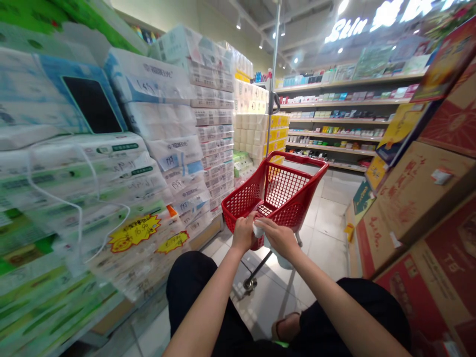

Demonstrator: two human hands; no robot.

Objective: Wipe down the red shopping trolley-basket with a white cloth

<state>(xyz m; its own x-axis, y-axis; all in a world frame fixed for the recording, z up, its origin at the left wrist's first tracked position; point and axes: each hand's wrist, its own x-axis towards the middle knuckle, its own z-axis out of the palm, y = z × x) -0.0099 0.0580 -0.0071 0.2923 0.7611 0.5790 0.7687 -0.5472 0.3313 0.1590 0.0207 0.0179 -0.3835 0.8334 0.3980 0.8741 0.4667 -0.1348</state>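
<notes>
A red plastic shopping cart (pixel 286 186) with lattice walls stands in front of me. My left hand (pixel 244 233) is closed at its near edge, with fingers reaching over the rim. Just beside it, my right hand (pixel 278 239) presses a white cloth (pixel 258 229) against the same edge. Part of the cloth hangs below the right hand. Palms and some fingertips are hidden, so how far the cloth reaches under the left hand is unclear. A caster wheel (pixel 250 284) shows beneath the cart.
Stacked tissue packs (pixel 171 134) line the left side, with a dark-screened device (pixel 91 104) and white cable on them. Cardboard boxes (pixel 412 193) rise on the right. Beyond the cart are a metal pole (pixel 274 54) and product shelves (pixel 334 121). My knees flank the tiled floor (pixel 277 272).
</notes>
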